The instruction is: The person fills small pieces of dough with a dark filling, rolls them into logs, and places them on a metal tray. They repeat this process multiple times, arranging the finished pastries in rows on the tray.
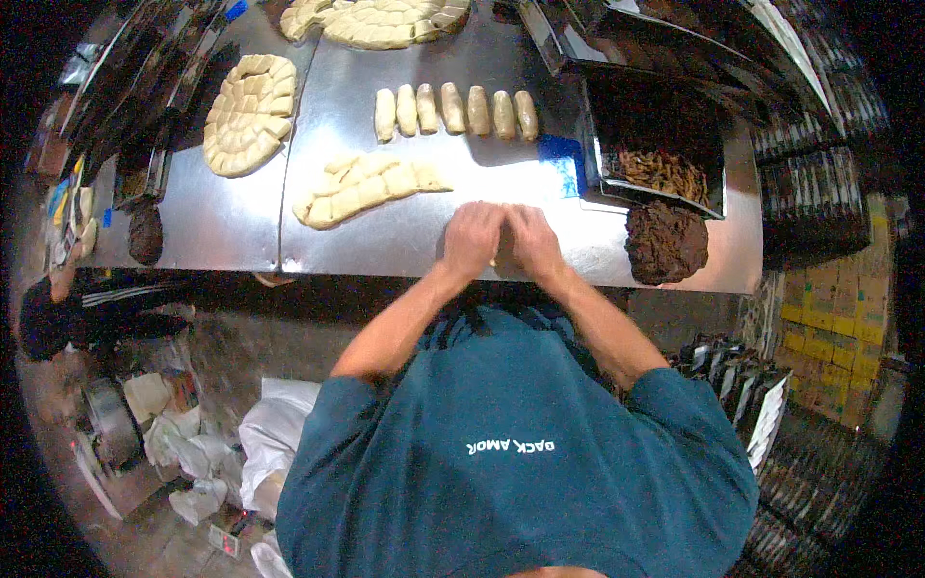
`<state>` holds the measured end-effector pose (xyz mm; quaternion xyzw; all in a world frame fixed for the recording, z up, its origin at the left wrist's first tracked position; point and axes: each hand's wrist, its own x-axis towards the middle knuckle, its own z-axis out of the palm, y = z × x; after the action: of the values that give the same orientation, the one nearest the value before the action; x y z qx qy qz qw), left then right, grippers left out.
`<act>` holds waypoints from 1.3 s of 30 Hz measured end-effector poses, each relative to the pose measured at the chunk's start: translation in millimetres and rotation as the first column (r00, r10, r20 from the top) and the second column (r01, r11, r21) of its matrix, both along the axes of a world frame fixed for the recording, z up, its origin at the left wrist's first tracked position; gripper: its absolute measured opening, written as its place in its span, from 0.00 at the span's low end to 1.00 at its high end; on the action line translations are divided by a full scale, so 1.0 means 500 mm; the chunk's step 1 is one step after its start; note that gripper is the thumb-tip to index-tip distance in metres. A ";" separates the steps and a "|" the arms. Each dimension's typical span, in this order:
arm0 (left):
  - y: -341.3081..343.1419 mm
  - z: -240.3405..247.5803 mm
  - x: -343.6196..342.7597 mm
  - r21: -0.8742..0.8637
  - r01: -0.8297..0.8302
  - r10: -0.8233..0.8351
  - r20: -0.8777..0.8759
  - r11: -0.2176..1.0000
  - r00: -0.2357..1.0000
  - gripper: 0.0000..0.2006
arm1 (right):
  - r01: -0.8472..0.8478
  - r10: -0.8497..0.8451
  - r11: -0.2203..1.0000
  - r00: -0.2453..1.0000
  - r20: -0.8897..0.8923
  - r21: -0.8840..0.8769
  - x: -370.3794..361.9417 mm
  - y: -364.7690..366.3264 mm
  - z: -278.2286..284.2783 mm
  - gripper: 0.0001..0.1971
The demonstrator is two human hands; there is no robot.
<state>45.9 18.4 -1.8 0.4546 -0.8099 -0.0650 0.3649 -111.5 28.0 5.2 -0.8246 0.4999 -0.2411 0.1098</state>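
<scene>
Pale dough [494,261] showed between your curled left hand [472,239] and right hand [532,238], grips unclear, apparently mid-shaping; the next move likely needed even pressure

Left hand [471,236]: bare, back turned upward, fingers [482,211] bent down and tucked under, tips hidden from view
Right hand [534,237]: bare, back upward too, knuckles foremost, curled much like the left, its grip hidden underneath
Spacing: the two hands side by side, nearest at their inner front edges; whether they touch cannot be told
Left forearm [400,320]: bare, slanting forward and inward to the wrist [447,277]
Right forearm [604,323]: bare, slanting forward and inward from the other side
Upper arms: spread wider than the hands, under short dark teal cloth sleeves [332,419]
</scene>
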 end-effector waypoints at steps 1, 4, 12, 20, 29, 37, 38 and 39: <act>0.034 -0.004 0.000 -0.081 -0.016 0.021 0.059 0.997 0.998 0.12 | -0.010 0.005 0.987 0.999 -0.036 -0.162 0.000 0.029 -0.013 0.19; 0.066 -0.003 0.012 0.110 0.028 -0.042 0.134 0.994 0.990 0.16 | -0.006 0.011 1.000 0.984 -0.179 0.029 0.003 0.045 0.011 0.20; 0.084 -0.001 0.013 0.052 0.084 -0.089 0.106 0.995 0.990 0.12 | 0.068 -0.073 0.985 0.997 -0.028 -0.161 0.022 0.078 -0.012 0.21; 0.102 0.019 0.014 0.095 0.076 -0.080 0.043 0.993 0.996 0.15 | 0.157 -0.157 0.987 0.988 0.009 -0.019 0.011 0.103 0.018 0.19; 0.143 0.005 0.023 0.175 0.140 -0.149 0.039 0.974 0.988 0.16 | 0.143 -0.134 0.976 0.989 -0.065 0.162 0.007 0.149 0.029 0.20; 0.183 -0.010 0.007 0.079 0.113 -0.126 0.174 0.990 0.977 0.11 | 0.122 -0.142 0.984 0.977 -0.161 -0.132 0.013 0.201 -0.021 0.23; 0.189 -0.017 0.004 0.092 0.108 -0.122 0.168 0.990 0.978 0.11 | 0.130 -0.137 0.990 0.976 -0.168 -0.054 0.005 0.202 -0.023 0.23; 0.191 -0.007 0.006 0.105 0.102 -0.119 0.168 0.989 0.979 0.11 | 0.140 -0.134 0.990 0.976 -0.170 0.025 0.004 0.193 -0.010 0.22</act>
<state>49.1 113.7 -5.3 0.4297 -0.8587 -0.0841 0.2663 -109.4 124.7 0.2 -0.8034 0.5673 -0.1685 0.0656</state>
